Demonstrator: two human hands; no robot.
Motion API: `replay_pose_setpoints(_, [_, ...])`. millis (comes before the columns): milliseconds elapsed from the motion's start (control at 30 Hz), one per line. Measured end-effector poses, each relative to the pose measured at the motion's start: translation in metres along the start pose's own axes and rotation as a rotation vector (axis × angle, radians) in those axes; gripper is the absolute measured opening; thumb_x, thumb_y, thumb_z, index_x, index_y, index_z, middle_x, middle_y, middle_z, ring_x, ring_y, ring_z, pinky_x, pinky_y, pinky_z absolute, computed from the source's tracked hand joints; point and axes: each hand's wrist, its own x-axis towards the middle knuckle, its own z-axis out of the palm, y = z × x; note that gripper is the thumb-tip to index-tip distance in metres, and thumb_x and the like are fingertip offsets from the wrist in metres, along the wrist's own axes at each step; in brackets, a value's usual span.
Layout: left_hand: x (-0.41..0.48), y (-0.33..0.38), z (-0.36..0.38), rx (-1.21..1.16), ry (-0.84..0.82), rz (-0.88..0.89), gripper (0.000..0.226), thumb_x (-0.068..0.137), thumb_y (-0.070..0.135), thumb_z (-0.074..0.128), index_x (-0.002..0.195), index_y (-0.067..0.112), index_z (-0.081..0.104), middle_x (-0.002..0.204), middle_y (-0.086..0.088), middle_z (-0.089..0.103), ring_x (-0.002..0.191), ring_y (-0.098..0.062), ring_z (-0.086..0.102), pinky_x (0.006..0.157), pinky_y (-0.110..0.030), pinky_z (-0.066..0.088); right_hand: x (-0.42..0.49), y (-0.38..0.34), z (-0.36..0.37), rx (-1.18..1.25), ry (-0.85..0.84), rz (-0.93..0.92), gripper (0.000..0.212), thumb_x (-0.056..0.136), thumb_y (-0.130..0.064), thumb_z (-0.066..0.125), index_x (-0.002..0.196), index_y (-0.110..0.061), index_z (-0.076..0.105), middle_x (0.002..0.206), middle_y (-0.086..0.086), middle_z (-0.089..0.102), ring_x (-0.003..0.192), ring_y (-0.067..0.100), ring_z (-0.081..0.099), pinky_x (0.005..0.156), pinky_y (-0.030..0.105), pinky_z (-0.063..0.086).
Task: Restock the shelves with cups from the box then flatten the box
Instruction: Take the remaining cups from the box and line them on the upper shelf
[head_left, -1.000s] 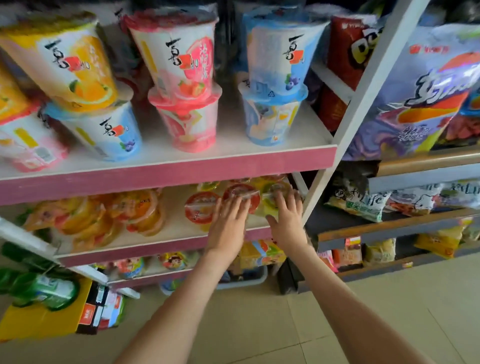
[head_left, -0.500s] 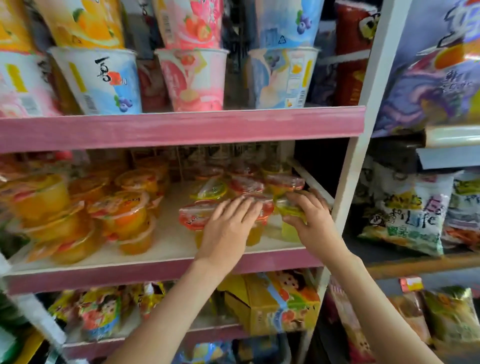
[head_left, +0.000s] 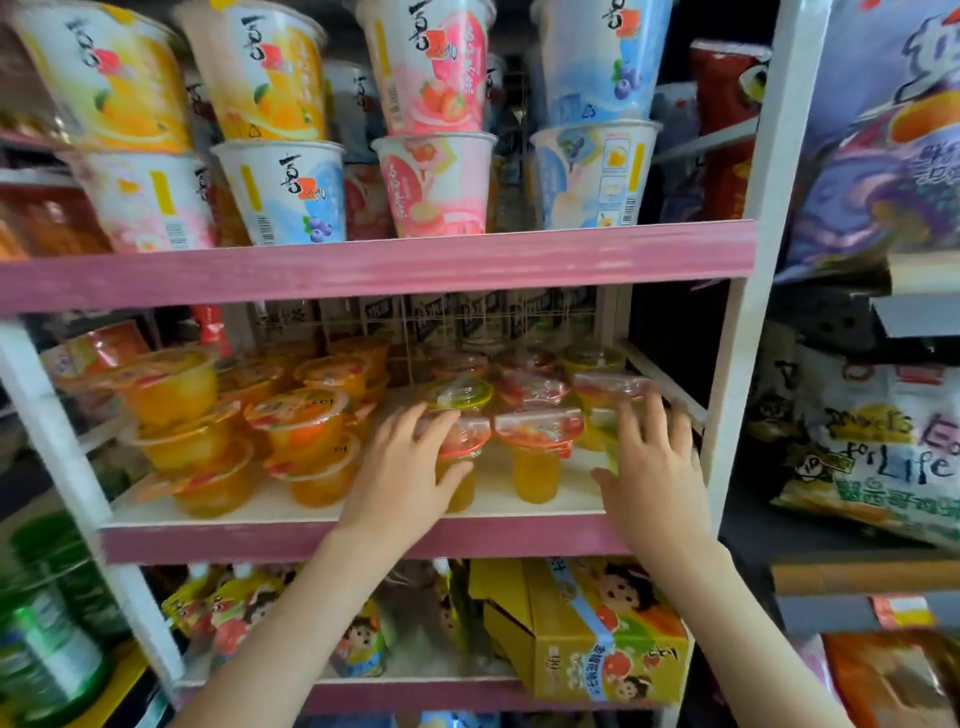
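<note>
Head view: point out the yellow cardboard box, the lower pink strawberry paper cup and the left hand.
Yellow cardboard box (head_left: 608, 670): head view, front face.
Lower pink strawberry paper cup (head_left: 436, 187): head view, side wall.
Left hand (head_left: 400, 467): head view, back of hand.

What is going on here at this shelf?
A person is tidying small jelly cups on the middle shelf. The left hand lies over a front-row cup. The right hand, fingers spread, touches the cups at the right end. All cups stand on the shelf.
</note>
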Motion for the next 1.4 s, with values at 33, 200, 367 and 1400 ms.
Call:
replay_pose_setpoints(33, [0.0, 0.0, 0.002, -0.042, -0.002, -0.019, 0.057, 0.092, 0.049, 0.047, 0.144, 0.03, 0.032, 0.152, -0.002, 0.027, 0.14, -0.024, 0.02, 0.113, -0.038, 0.021, -0.002, 0.001, 0.003, -0.007, 0.045, 0.011, 0.081, 0.063, -0.02, 0.086, 0.133, -0.003, 0.048, 0.147, 0.024, 0.033, 0.13, 0.049, 0.033, 0.101, 0.057, 0.036])
replay_pose_setpoints(200, [0.005, 0.006, 0.02, -0.052, 0.139, 0.098, 0.046, 0.085, 0.031, 0.065, 0.128, 0.015, 0.057, 0.128, -0.007, 0.057, 0.124, -0.032, 0.046, 0.103, -0.047, 0.038, -0.002, -0.021, -0.001, 0.041, 0.186, -0.171, 0.088, 0.064, -0.025, 0.085, 0.139, -0.004, 0.043, 0.15, 0.023, 0.028, 0.139, 0.041, 0.024, 0.111, 0.046, 0.019])
replay_pose_setpoints(367, [0.007, 0.007, 0.027, -0.012, 0.246, 0.15, 0.046, 0.078, 0.02, 0.073, 0.121, 0.01, 0.063, 0.117, -0.009, 0.064, 0.111, -0.034, 0.055, 0.093, -0.049, 0.046, 0.008, -0.055, 0.018, 0.062, 0.169, -0.344, 0.072, 0.055, -0.016, 0.088, 0.12, -0.004, 0.06, 0.117, 0.012, 0.064, 0.113, 0.031, 0.058, 0.099, 0.041, 0.044])
replay_pose_setpoints(1400, [0.004, -0.011, 0.039, -0.121, 0.442, 0.239, 0.04, 0.081, 0.033, 0.066, 0.114, 0.011, 0.065, 0.114, -0.005, 0.065, 0.109, -0.027, 0.059, 0.09, -0.048, 0.049, 0.007, -0.055, 0.021, 0.194, 0.222, -0.338, 0.057, 0.066, -0.002, 0.081, 0.118, -0.004, 0.061, 0.116, 0.012, 0.065, 0.11, 0.034, 0.058, 0.098, 0.044, 0.043])
